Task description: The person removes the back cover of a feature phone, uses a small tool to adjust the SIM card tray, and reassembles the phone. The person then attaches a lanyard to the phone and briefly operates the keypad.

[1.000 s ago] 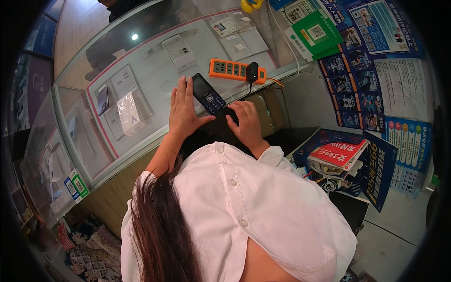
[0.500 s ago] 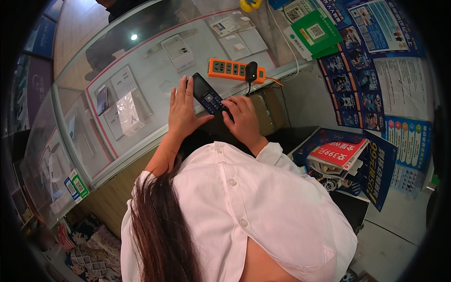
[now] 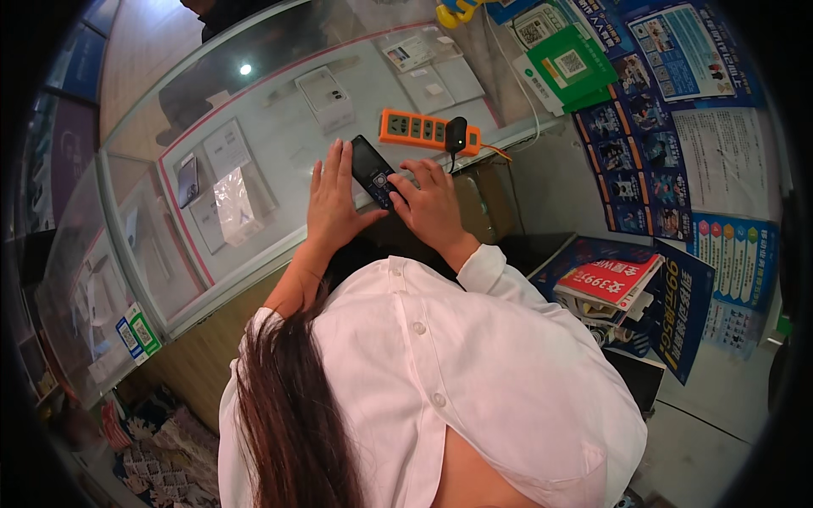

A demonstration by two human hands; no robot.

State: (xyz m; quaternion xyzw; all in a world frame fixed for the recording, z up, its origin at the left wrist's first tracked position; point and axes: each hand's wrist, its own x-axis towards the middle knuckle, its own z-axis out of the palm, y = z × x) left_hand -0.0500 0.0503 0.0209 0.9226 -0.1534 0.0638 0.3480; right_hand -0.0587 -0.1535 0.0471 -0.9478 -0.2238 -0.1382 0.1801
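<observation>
Left hand (image 3: pixel 333 203): fingers extended flat, steadying the left edge of the black keypad phone (image 3: pixel 373 171).
Right hand (image 3: pixel 429 206): fingers curled, thumb on the keypad.
Phone position: lying tilted on the glass display counter (image 3: pixel 254 110), between both hands.
Beyond: orange plastic power strip (image 3: pixel 423 131) with a black plug adapter (image 3: pixel 456 133), near the right hand.

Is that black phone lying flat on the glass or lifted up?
Flat: the black phone lies on the glass counter, between both hands.
</observation>
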